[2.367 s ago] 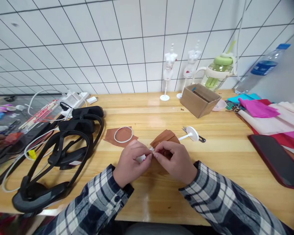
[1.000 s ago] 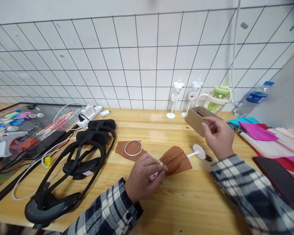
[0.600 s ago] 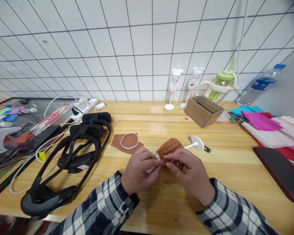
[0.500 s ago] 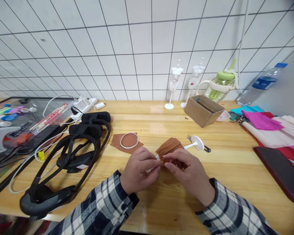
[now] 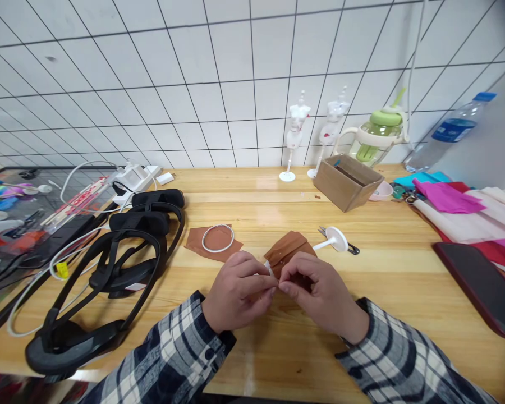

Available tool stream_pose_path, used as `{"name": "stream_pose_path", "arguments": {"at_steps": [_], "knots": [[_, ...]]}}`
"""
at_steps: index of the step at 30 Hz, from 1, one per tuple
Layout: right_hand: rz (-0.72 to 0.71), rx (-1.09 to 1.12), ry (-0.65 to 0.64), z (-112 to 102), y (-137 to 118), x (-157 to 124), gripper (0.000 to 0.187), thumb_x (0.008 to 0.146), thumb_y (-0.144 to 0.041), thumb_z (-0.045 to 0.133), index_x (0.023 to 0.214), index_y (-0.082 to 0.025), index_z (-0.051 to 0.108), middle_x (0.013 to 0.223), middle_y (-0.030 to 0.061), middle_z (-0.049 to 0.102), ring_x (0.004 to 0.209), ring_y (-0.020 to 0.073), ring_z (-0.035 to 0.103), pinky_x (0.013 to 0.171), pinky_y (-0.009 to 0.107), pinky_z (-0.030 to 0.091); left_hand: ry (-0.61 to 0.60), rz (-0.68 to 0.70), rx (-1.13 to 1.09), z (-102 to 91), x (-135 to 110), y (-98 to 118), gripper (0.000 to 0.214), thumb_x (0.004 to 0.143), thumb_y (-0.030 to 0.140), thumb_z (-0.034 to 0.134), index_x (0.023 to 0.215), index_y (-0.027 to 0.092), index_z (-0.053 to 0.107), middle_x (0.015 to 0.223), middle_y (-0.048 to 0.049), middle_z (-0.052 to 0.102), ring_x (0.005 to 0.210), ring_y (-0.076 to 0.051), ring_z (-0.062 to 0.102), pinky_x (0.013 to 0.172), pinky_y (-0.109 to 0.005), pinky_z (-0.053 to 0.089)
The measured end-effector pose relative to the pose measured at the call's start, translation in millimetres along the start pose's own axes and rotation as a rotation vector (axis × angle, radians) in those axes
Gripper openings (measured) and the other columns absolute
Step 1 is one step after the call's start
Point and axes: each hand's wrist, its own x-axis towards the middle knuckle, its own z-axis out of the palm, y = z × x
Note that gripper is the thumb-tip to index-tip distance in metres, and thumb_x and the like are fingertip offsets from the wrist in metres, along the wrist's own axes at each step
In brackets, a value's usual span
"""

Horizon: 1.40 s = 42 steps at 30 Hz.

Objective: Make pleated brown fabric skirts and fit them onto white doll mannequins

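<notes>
A small white dress form lies on its side in front of me, its round base [image 5: 340, 238] to the right and brown cloth [image 5: 289, 249] wrapped about its body. My left hand [image 5: 242, 292] is closed around its white upper end, which is mostly hidden by the fingers. The thumb and forefinger of my right hand [image 5: 320, 292] are pinched together close to the left fingertips, at the cloth's near edge; what they grip is too small to tell. Left of the form, a flat piece of brown cloth [image 5: 225, 255] lies under a silver ring [image 5: 217, 250].
Black headsets [image 5: 145, 247] with straps and cables crowd the left. Small scissors [image 5: 353, 248] lie behind the base. At the back stand two white dress forms [image 5: 294, 134], a cardboard box [image 5: 340, 188] and a green-lidded cup [image 5: 376, 137]. Coloured cloths [image 5: 450, 196] and a dark phone [image 5: 480, 286] are right.
The view has tilted and shifted slightly. My right thumb and forefinger have come to a tighter pinch, a little nearer me from the cloth. The left hand keeps its hold.
</notes>
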Motion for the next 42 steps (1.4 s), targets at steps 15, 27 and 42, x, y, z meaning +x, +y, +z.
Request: {"name": "stream_pose_path", "arguments": {"at_steps": [15,27,42], "knots": [[0.03,-0.524,0.119,-74,64,19,0.071,0.093,-0.032,0.05,0.154,-0.025,0.013,0.123,0.0085,0.067,0.104,0.0239,0.066,0.085,0.041,0.052,-0.407,-0.369,0.3,-3.6,-4,-26,0.032,0.071,0.032,0.077,0.099,0.022,0.065,0.092,-0.0048,0.069,0.089,-0.026,0.063,0.078,-0.038,0.047],[-0.128,-0.728,0.278,-39,24,5,0.059,0.089,-0.031,0.054,0.143,-0.02,0.037,0.138,0.0123,0.054,0.122,0.0291,0.053,0.096,0.043,0.046,-0.337,-0.246,0.219,-35.1,44,-10,0.029,0.087,0.038,0.061,0.111,0.024,0.068,0.109,-0.0063,0.069,0.102,-0.023,0.062,0.091,-0.038,0.048],[-0.368,-0.931,0.048,-23,13,-2,0.081,0.09,-0.018,0.053,0.155,-0.022,0.006,0.088,0.0009,0.068,0.083,0.0208,0.051,0.081,0.042,0.034,-0.373,-0.23,0.108,7.5,36,-16,0.018,0.085,0.029,0.061,0.1,0.02,0.062,0.092,-0.0058,0.064,0.089,-0.023,0.057,0.077,-0.036,0.045]]}}
